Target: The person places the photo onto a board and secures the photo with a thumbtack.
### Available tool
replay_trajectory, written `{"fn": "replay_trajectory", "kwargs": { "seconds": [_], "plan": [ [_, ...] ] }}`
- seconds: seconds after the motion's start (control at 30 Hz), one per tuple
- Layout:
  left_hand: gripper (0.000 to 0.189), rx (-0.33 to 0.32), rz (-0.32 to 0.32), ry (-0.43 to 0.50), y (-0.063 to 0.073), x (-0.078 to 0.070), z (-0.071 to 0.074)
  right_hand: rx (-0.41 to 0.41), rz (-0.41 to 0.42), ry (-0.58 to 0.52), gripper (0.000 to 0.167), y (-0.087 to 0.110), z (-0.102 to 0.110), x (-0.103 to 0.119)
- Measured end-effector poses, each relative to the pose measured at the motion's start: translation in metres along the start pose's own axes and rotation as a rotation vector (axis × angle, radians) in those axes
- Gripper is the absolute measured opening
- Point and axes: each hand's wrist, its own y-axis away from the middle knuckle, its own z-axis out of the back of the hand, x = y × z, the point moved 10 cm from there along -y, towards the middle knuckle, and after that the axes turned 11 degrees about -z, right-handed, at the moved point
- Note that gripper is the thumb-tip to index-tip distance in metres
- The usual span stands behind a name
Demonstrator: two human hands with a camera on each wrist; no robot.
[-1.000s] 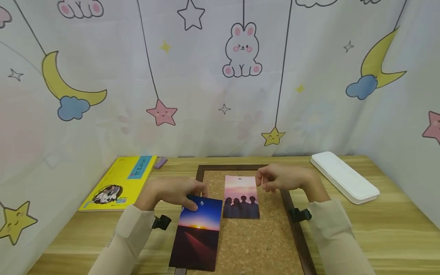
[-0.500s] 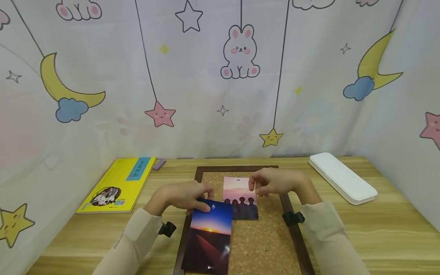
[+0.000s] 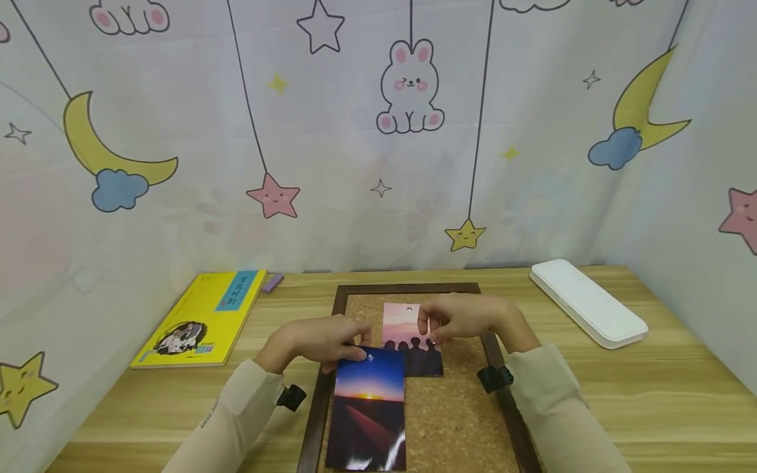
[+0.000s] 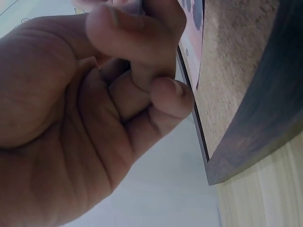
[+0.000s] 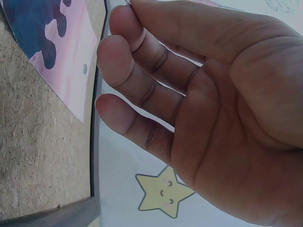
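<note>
My left hand (image 3: 331,338) holds a glossy sunset photo (image 3: 367,420) by its top edge, thumb on the front. The photo hangs over the left part of a framed corkboard (image 3: 461,420) and overlaps the lower left corner of a pink photo (image 3: 402,328) with dark silhouettes. That pink photo lies on the cork with a round silver tack (image 3: 409,309) at its top. Over its right side is my right hand (image 3: 467,318), thumb and index finger pinching a tiny metal pin (image 5: 128,3), mostly hidden by the fingertips. The other fingers are loosely bent.
A yellow book (image 3: 201,318) lies at the back left beside a small purple block (image 3: 273,283). To the right is a long white case (image 3: 588,302). The wooden table (image 3: 668,407) backs onto a printed curtain (image 3: 331,131).
The left hand has carried the sunset photo rightward, from the board's left edge to over the cork. My right hand has shifted left, from beside the pink photo to over it.
</note>
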Motion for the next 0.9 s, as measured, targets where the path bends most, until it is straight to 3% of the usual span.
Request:
{"fn": "replay_trajectory", "kwargs": {
  "seconds": [0.53,0.9],
  "plan": [
    [0.005,0.019,-0.002,-0.007,-0.005,0.005,-0.007,0.019,0.034,0.052,0.011,-0.006,-0.007,0.0],
    [0.008,0.024,0.013,0.056,-0.017,0.004,-0.019,0.061,-0.011,0.106,0.013,-0.017,-0.021,-0.002]
  ]
}}
